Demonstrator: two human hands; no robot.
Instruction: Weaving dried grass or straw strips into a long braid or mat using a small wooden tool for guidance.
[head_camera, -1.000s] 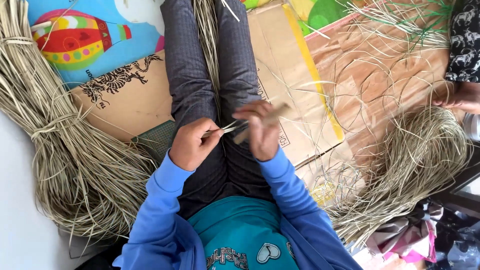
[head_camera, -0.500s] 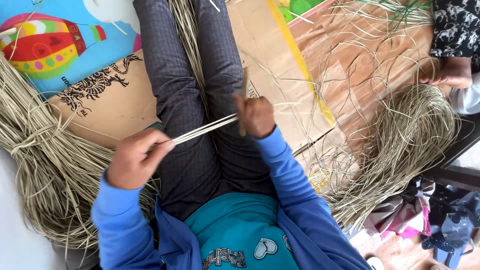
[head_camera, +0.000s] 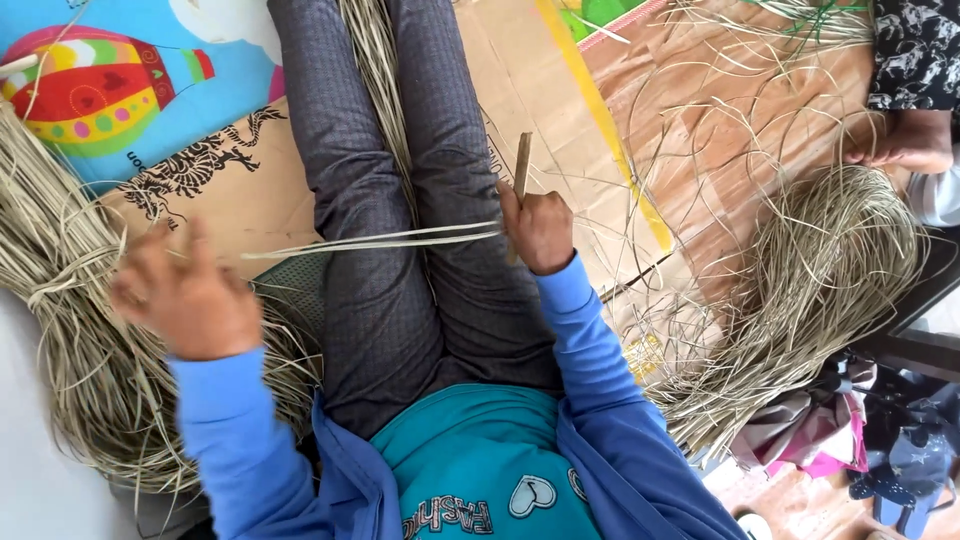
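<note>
A: What do I see at the right hand (head_camera: 540, 228)?

B: From my remote view, the right hand is clamped shut around a short brown wooden stick (head_camera: 520, 168), held nearly upright above the knuckles. The same fist pins one end of a few thin, pale, dried grass strands (head_camera: 380, 240), which run leftward across the grey checked trousers (head_camera: 370, 200), roughly level.

A: And the left hand (head_camera: 185, 295)?

B: Fingers spread apart, holding nothing that I can make out; it is motion-blurred. Half a second ago it pinched the far end of those strands; now it has let go and swung out left, over the large pale straw bundle (head_camera: 70, 330) on the floor. The free ends of the strands stop just short of it.

A: Has the right hand changed?

B: Little. It has stayed over the right thigh, with the stick tipped slightly more to the right than before.

A: Surroundings?

B: A flattened brown cardboard sheet (head_camera: 560, 110) lies under the legs, on a bright blue printed mat (head_camera: 130, 60). A second heap of loose straw (head_camera: 820, 270) lies to the right on the wooden floor, near another person's bare arm (head_camera: 900, 145).
</note>
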